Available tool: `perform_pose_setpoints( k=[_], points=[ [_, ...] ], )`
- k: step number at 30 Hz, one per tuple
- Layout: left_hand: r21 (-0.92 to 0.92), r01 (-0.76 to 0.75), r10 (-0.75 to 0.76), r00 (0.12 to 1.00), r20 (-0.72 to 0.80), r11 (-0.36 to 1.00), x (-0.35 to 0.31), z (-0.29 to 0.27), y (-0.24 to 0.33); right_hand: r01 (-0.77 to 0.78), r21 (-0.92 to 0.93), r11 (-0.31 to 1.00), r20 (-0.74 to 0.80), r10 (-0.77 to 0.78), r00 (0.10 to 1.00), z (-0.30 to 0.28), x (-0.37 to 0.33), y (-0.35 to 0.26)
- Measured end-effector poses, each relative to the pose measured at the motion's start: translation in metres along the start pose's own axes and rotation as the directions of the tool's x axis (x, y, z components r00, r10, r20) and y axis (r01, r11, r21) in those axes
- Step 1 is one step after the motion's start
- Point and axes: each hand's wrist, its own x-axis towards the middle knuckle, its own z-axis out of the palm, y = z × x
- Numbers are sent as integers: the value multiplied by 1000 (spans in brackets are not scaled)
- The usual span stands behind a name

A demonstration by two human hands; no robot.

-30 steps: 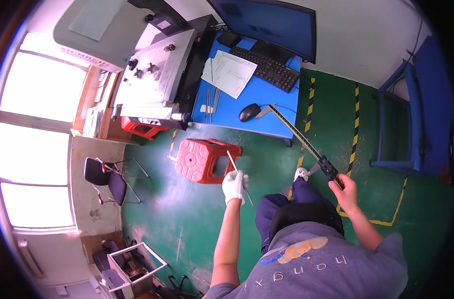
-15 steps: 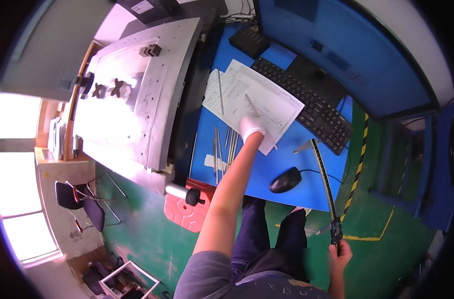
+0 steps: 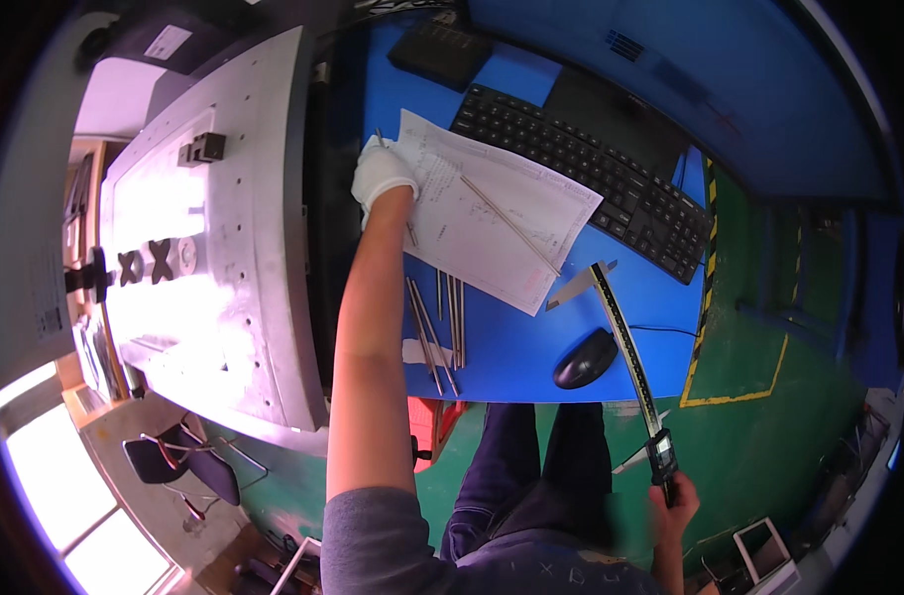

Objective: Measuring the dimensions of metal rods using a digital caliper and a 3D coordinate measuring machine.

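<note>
My left hand [image 3: 384, 177], in a white glove, is closed over a thin metal rod [image 3: 411, 234] at the left edge of a printed drawing sheet [image 3: 452, 238]. The rod shows above and below the glove; the fingertips are partly hidden. Another thin rod [image 3: 511, 225] lies slantwise across the sheet. Bare-skinned, my right hand [image 3: 676, 504] grips a long digital caliper [image 3: 630, 347] near its display end. The caliper's jaws point away from me, over the blue table beside the sheet's right corner.
Several metal rods [image 3: 458, 322] lie near the table's front edge by a white scrap [image 3: 419, 351]. A black mouse [image 3: 586, 359], keyboard [image 3: 591, 174] and monitor [image 3: 690, 89] occupy the right and far side. A large metal machine plate [image 3: 264, 228] stands left; a chair [image 3: 189, 461] sits beyond.
My left hand has moved left from the rod on the sheet's middle to the one at its left edge. The first rod now lies free. My right hand still holds the caliper.
</note>
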Motion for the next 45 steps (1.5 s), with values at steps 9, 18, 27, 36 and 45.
perform_pose_setpoints(
  k=[9,18,27,36,45],
  points=[
    [173,-169,119,957,265,970,3,12,10,-12,-30,999,-111,9,994,8,-7,22],
    [-221,-100,120,990,76,970,-29,-37,-1,-49,72,996,-72,54,996,-8,11,39],
    [-816,520,248,780,574,254,-240,-21,30,108,79,991,-30,-106,994,-7,65,33],
    [-764,634,323,703,633,118,-306,-6,22,348,-109,931,127,-334,934,-12,90,6],
    [-767,610,315,702,639,198,-303,-10,16,330,-161,930,213,-294,932,-15,89,9]
  ],
)
